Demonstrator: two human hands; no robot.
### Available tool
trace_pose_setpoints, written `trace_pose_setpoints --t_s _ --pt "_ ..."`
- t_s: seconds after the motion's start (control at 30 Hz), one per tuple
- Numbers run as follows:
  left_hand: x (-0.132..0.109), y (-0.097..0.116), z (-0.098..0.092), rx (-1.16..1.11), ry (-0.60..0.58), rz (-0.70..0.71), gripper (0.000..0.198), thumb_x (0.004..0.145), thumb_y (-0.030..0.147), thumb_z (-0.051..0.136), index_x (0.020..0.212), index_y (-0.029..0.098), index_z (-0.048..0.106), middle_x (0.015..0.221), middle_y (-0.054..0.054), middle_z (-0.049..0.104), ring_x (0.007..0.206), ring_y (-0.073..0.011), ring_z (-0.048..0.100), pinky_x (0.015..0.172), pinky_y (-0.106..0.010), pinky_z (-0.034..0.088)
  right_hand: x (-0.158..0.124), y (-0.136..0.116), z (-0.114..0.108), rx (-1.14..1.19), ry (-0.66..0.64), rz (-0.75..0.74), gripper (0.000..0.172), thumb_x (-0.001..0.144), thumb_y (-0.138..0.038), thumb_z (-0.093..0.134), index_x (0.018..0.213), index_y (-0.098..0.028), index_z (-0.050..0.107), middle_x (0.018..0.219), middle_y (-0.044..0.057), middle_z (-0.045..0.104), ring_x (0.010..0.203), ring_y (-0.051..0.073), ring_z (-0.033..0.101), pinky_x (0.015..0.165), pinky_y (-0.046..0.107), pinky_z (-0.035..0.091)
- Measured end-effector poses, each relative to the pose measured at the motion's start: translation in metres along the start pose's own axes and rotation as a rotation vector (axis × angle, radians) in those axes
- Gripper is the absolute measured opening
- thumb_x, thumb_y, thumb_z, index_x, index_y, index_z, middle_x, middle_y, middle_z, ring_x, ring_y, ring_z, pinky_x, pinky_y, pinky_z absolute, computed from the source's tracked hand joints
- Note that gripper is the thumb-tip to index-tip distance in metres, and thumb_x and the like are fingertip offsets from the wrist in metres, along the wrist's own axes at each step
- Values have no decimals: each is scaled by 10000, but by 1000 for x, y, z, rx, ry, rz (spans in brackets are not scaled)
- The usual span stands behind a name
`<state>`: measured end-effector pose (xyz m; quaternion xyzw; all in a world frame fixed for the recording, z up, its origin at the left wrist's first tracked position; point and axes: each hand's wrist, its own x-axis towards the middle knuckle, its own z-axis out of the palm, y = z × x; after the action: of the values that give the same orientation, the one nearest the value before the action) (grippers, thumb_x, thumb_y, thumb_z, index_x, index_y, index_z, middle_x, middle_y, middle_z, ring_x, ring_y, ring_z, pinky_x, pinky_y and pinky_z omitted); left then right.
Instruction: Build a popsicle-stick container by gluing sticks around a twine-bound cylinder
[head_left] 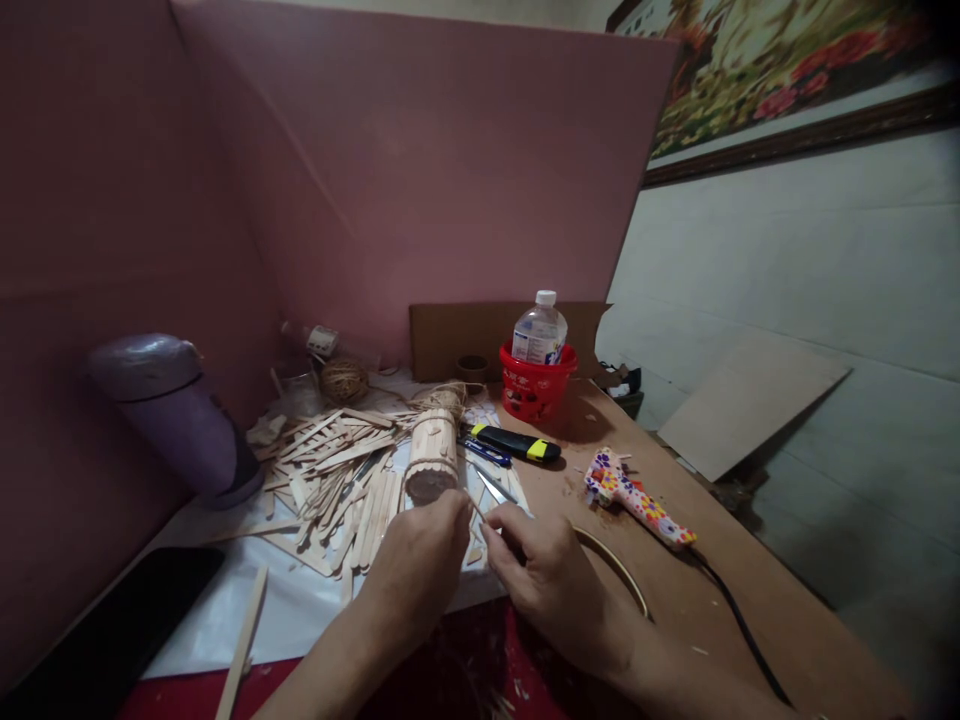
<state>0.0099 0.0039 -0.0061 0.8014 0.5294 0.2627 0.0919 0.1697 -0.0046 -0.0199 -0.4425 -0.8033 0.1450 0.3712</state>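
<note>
My left hand point(420, 560) and my right hand point(544, 570) meet near the table's front, fingertips pinched on a thin wooden stick point(475, 508) held between them. Just beyond the fingers lies a small cylinder built of craft sticks point(431, 452), with twine wound at its far end. A heap of loose craft sticks point(330, 470) spreads to the left of it on white paper point(300, 600). Scissors point(499, 490) lie by my right fingertips.
A yellow-black utility knife point(517, 443), a floral glue gun point(637, 498) with black cord, a red bucket point(534, 390) holding a water bottle point(540, 330), a twine ball point(344, 380), a purple container point(176, 415), a dark phone point(112, 630), and a thin hoop point(619, 565). Pink board stands behind.
</note>
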Motion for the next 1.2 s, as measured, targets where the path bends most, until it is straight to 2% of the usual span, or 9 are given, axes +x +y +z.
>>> trace_pose_setpoints --t_s 0.1,0.2,0.33,0.43,0.57,0.7,0.9,1.1,1.2 --pt "-1 -1 -1 -51 66 65 217 847 147 403 661 212 493 526 12 515 461 -124 478 488 -232 318 -1 1 -2 -12 -46 -46 227 898 -173 419 736 -192 578 592 19 583 516 142 527 521 264 326" --pt "-2 1 -1 -54 232 125 230 780 114 474 570 207 453 452 60 397 391 -83 361 448 -222 268 -3 -1 -2 42 -44 -56 230 904 -192 428 743 -186 592 618 33 599 548 149 536 547 272 343" --pt "-4 7 1 -197 365 86 228 782 121 506 564 189 504 444 58 435 379 -64 387 428 -198 285 -2 -8 -1 370 -7 59 218 913 -241 453 776 -180 611 643 14 584 554 123 494 526 246 352" --pt "-4 12 1 -427 331 -49 232 783 162 516 555 186 548 444 34 520 370 -76 451 406 -190 331 2 -14 -2 638 -14 184 222 895 -305 518 731 -178 597 588 -26 526 497 87 420 465 215 319" --pt "-2 15 -1 -813 221 -262 220 764 277 555 568 178 559 426 12 564 322 -103 476 346 -210 372 6 -15 -2 931 -105 380 282 849 -421 590 702 -185 540 428 -92 417 344 48 309 353 183 232" --pt "0 13 0 -1024 154 -244 237 804 340 551 653 159 569 470 4 597 348 -107 507 370 -221 413 6 -12 -2 976 -102 419 314 837 -454 616 705 -180 538 397 -99 420 312 34 297 326 162 206" --pt "0 11 1 -860 136 -135 296 902 383 463 782 150 600 590 1 590 488 -114 553 475 -230 456 7 -11 -8 881 -17 379 312 854 -428 613 704 -158 568 439 -92 413 367 34 324 357 157 231" --pt "0 11 3 -718 93 -178 359 877 404 505 619 162 557 534 -2 564 459 -105 498 455 -222 396 8 -6 -7 861 -4 395 282 883 -408 579 742 -164 570 404 -101 392 349 43 305 359 175 223" --pt "-2 8 6 -586 163 -97 271 897 361 491 780 154 621 604 -4 594 470 -102 502 462 -217 394 7 -4 -5 779 10 356 284 891 -408 564 751 -162 585 469 -87 401 401 53 329 393 186 249"
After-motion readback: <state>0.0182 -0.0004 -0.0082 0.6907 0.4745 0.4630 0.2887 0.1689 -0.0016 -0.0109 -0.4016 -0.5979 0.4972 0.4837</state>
